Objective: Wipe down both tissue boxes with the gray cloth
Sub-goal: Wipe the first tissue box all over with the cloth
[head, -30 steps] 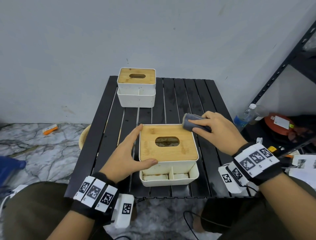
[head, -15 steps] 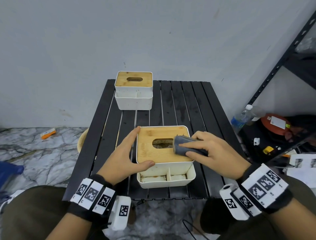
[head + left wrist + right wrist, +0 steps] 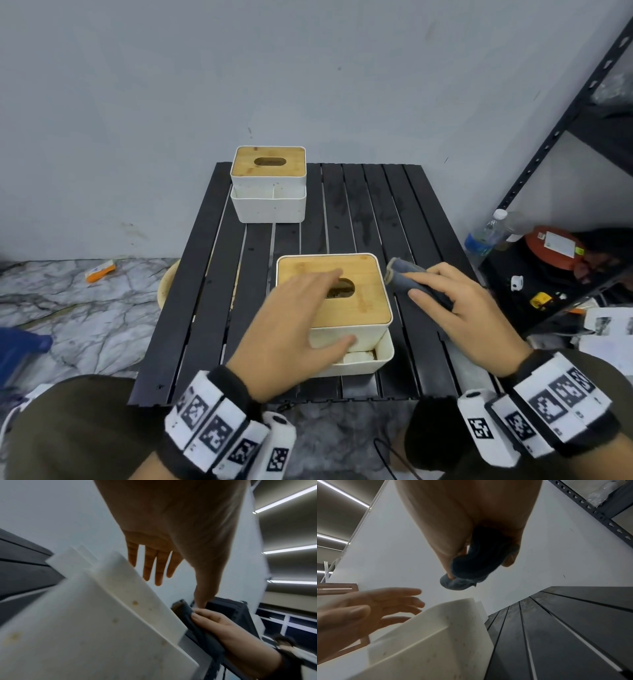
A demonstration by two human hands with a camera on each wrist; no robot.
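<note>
On the desk, the left hand spreads straight fingers over the near tissue box; right-hand fingers curl around the gray cloth beside its right edge. The far tissue box sits untouched.

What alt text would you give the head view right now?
A right hand holds a rolled gray cloth beside the near tissue box while the left hand reaches over its wooden lid. A second tissue box stands at the far left of the black slatted table.
</note>
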